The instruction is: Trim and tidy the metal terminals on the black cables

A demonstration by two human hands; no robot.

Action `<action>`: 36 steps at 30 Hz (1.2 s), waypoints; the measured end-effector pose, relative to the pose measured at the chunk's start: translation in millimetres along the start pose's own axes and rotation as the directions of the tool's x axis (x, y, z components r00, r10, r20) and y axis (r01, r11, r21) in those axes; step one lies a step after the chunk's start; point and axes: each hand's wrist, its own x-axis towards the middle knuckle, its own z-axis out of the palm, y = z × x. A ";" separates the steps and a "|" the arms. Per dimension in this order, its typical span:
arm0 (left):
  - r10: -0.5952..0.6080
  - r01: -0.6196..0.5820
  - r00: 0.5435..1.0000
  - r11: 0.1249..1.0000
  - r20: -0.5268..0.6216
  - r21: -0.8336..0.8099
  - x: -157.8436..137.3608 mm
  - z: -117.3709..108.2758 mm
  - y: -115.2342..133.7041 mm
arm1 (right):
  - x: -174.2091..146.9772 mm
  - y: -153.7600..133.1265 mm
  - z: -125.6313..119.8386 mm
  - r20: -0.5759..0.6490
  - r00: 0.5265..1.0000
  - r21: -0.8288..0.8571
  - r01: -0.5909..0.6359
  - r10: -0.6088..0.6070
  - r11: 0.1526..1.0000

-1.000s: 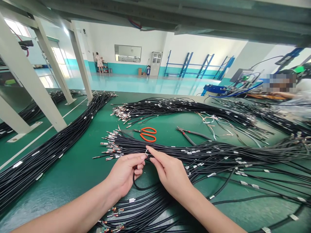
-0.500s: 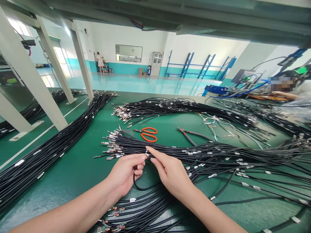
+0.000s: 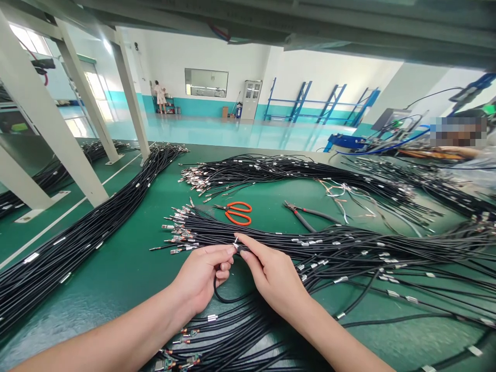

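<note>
Both my hands meet over the green table, pinching the end of a black cable [image 3: 217, 294]. My left hand [image 3: 201, 274] grips it between thumb and forefinger, other fingers curled, and the cable loops down below that hand. My right hand [image 3: 271, 263] closes thumb and forefinger on the cable beside a small whitish tip [image 3: 235, 241]; the exact form of that tip is too small to tell. Just beyond the hands lies a bundle of black cables [image 3: 248, 232] with metal connectors at its left end. Nearer me are more cables [image 3: 232, 336] with small green circuit boards and metal plugs.
Orange-handled scissors [image 3: 238, 213] and grey-handled cutting pliers [image 3: 310, 214] lie behind the near bundle. Another cable bundle [image 3: 271, 168] lies farther back, a long one [image 3: 116, 217] at left. White posts [image 3: 73, 124] rise at left. A co-worker [image 3: 470, 155] sits at far right.
The hands hold nearly the same pose on the cable. The whole view has shifted very slightly; otherwise nothing visibly moves on the table.
</note>
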 end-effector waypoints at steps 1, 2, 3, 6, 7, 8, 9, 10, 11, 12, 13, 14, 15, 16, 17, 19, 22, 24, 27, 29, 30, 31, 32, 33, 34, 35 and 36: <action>0.001 -0.001 1.000 1.000 0.001 0.002 -0.4 0.1 0.1 | 0.0 -0.1 0.1 0.004 1.000 0.001 -0.002 0.002 1.000; 0.001 -0.001 1.000 1.000 0.003 0.005 -0.7 0.2 0.2 | 0.0 -0.2 0.1 0.008 1.000 0.001 -0.002 0.002 1.000; 0.002 -0.002 1.000 1.000 0.004 0.007 -1.0 0.3 0.2 | 0.1 -0.3 0.2 0.009 1.000 0.000 -0.001 0.001 1.000; 0.005 -0.005 1.000 1.000 0.006 0.015 -1.3 0.6 0.0 | 0.0 -0.7 0.1 -0.003 1.000 -0.012 0.005 -0.005 1.000; 0.006 -0.006 1.000 1.000 0.007 0.016 -1.2 0.6 -0.1 | 0.0 -0.8 0.1 -0.009 1.000 -0.017 0.007 -0.007 1.000; 0.006 -0.006 1.000 1.000 0.010 0.018 -1.0 0.6 -0.3 | -0.1 -1.0 0.1 -0.013 1.000 -0.021 0.008 -0.008 1.000; 0.006 -0.007 1.000 1.000 0.013 0.018 -0.8 0.5 -0.5 | -0.3 -1.0 0.2 -0.014 1.000 -0.023 0.009 -0.009 1.000; 0.006 -0.006 1.000 1.000 0.016 0.020 -0.5 0.4 -0.7 | -0.4 -1.0 0.3 -0.016 1.000 -0.023 0.010 -0.011 1.000; 0.005 -0.006 1.000 1.000 0.018 0.020 -0.3 0.3 -0.9 | -0.6 -0.8 0.3 -0.016 1.000 -0.020 0.011 -0.011 1.000; 0.003 -0.004 1.000 1.000 0.018 0.020 -0.1 0.1 -1.1 | -0.7 -0.5 0.4 -0.015 1.000 -0.017 0.011 -0.012 1.000; 0.002 -0.002 1.000 1.000 0.016 0.018 0.0 -0.1 -1.2 | -0.6 0.1 0.3 -0.012 1.000 -0.014 0.012 -0.012 1.000; 0.000 0.000 1.000 1.000 0.013 0.017 0.0 -0.3 -1.3 | -0.5 0.7 0.0 -0.008 1.000 -0.012 0.014 -0.014 1.000; -0.006 0.006 1.000 1.000 0.011 0.016 -0.1 -0.4 -1.4 | -0.2 1.5 -0.5 -0.007 1.000 -0.011 0.015 -0.015 1.000; -0.012 0.012 1.000 1.000 0.010 0.016 -0.2 -0.6 -1.5 | 0.2 2.4 -1.2 -0.009 1.000 -0.010 0.015 -0.015 1.000; -0.017 0.017 1.000 1.000 0.011 0.016 -0.4 -0.8 -1.6 | 0.8 3.1 -2.0 -0.013 1.000 -0.007 0.014 -0.014 1.000; -0.025 0.025 1.000 0.999 0.015 0.020 -0.9 -1.0 -1.6 | 1.8 4.2 -3.7 -0.022 1.000 0.013 0.007 -0.007 1.000; -0.024 0.023 1.000 1.000 0.018 0.017 -1.0 -1.3 -1.4 | 2.8 4.1 -4.9 0.001 1.000 0.070 -0.013 0.013 0.997; -0.023 0.023 1.000 1.000 0.021 0.013 -0.7 -1.8 -1.2 | 2.9 3.2 -4.8 0.016 0.999 0.122 -0.035 0.033 0.992; -0.031 0.030 0.998 0.999 0.050 0.019 -0.3 -2.4 -1.1 | 3.8 1.0 -5.8 -0.001 0.997 0.222 -0.078 0.080 0.972; -0.030 0.027 0.996 0.999 0.088 0.034 -1.0 -1.9 -1.1 | 5.5 -1.5 -8.2 -0.014 0.992 0.309 -0.112 0.123 0.944; -0.025 0.019 0.994 0.999 0.108 0.048 -1.7 -1.2 -1.2 | 6.6 -3.3 -9.7 -0.014 0.990 0.354 -0.128 0.142 0.926; -0.016 0.008 0.992 0.998 0.124 0.067 -2.7 -0.2 -1.2 | 7.8 -5.2 -11.3 -0.012 0.987 0.396 -0.142 0.160 0.907; -0.005 -0.007 0.991 0.996 0.136 0.090 -3.9 1.1 -1.3 | 9.0 -7.3 -12.9 -0.012 0.984 0.429 -0.155 0.177 0.890; 0.007 -0.024 0.989 0.993 0.149 0.114 -5.3 2.6 -1.3 | 10.0 -9.5 -14.2 -0.009 0.981 0.455 -0.170 0.196 0.874; 0.017 -0.040 0.987 0.990 0.160 0.136 -6.7 4.1 -1.3 | 10.9 -11.5 -15.1 -0.003 0.976 0.475 -0.190 0.217 0.859; 0.027 -0.054 0.985 0.986 0.171 0.155 -8.0 5.6 -1.3 | 11.4 -13.2 -15.8 0.007 0.971 0.491 -0.212 0.240 0.845; 0.035 -0.065 0.983 0.983 0.178 0.171 -9.2 6.9 -1.3 | 11.7 -14.6 -16.0 0.016 0.965 0.504 -0.235 0.263 0.831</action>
